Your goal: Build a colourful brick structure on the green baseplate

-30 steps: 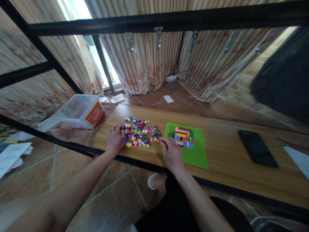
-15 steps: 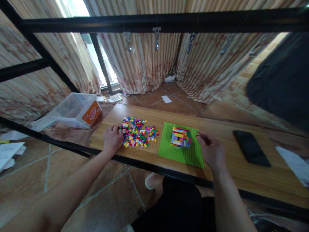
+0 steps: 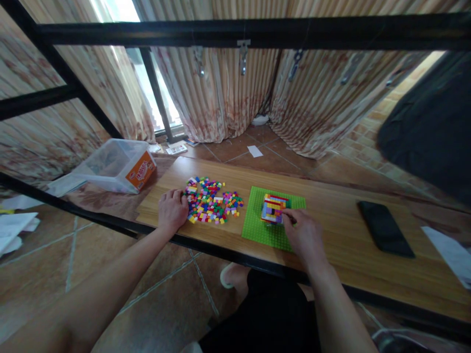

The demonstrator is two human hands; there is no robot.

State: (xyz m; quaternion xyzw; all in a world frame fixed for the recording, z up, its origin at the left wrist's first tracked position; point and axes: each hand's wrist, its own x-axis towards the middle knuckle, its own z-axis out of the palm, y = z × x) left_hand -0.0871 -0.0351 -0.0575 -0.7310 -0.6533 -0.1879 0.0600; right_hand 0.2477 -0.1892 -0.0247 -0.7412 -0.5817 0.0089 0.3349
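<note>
On the wooden table, a heap of small multicoloured toy bricks (image 3: 209, 202) is spread out. My left hand (image 3: 172, 210) rests at its left edge, fingers laid on the tabletop and nothing visible in them. To the right lies a green studded baseplate (image 3: 253, 230). A blocky build of coloured bricks (image 3: 273, 210) stands on it, with red, yellow and purple rows. My right hand (image 3: 303, 233) is closed in a pinch, its fingertips against the build's right side. The small red brick seen in that pinch earlier is hidden behind the fingers now.
A black phone (image 3: 385, 228) lies on the table at the right. Left of the table is a clear plastic bin (image 3: 110, 166) with an orange label. A black metal bar (image 3: 221, 252) runs along the near edge; another bar (image 3: 257, 34) crosses above, with clips hanging below it.
My right hand has moved left from the baseplate's right edge to the build, and the red brick in its pinch has gone out of sight. My left hand has stayed put.
</note>
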